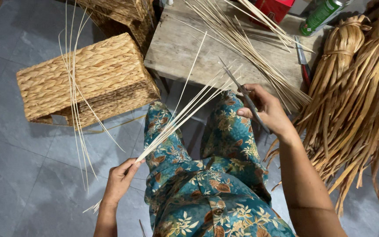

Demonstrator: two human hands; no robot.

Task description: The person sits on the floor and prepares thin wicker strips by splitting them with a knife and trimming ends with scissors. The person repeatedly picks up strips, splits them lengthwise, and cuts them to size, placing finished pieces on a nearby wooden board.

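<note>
Nearest, the person's left hand (120,177) is closed around a thin bundle of pale reeds (178,116), pinched low so the long ends fan up and away over the lap toward the far right. The right hand (266,109) is wrapped around a slim dark metal tool (244,94), likely a blade or scissors, its tip angled at the fanned ends, seemingly to work them. At far left a woven basket (86,77) lies on its side on the grey floor; its inside cannot be seen, and loose reeds lean across it. Farther off, a wooden bench (176,48) carries more reeds. Bundled dried leaf strips (356,92) hang at right.
</note>
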